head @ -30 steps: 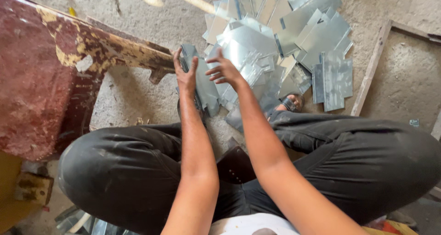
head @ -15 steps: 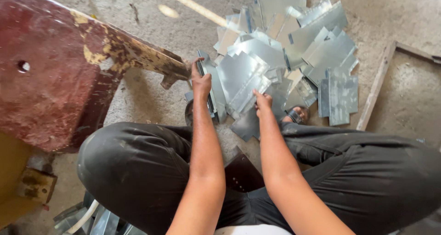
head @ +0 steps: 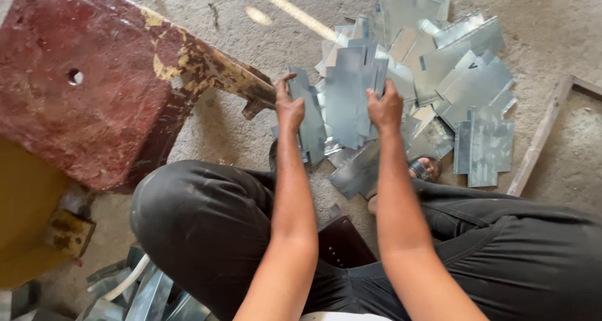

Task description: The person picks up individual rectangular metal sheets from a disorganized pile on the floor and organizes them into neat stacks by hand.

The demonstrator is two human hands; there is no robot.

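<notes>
I sit with my knees apart in dark trousers over a concrete floor. My left hand grips a narrow sheet metal piece by its left edge. My right hand holds a small stack of notched sheet metal pieces upright in front of me. Both hands hover above a pile of similar cut metal sheets spread on the floor ahead and to the right.
A worn dark red metal block with a hole lies at the left. A wooden frame runs along the right. A sandalled foot shows under the pile's near edge. More metal scraps lie beside my left thigh.
Both hands have lifted sheet pieces off the pile and now hold them upright. The view has shifted left, bringing more of the red block into sight.
</notes>
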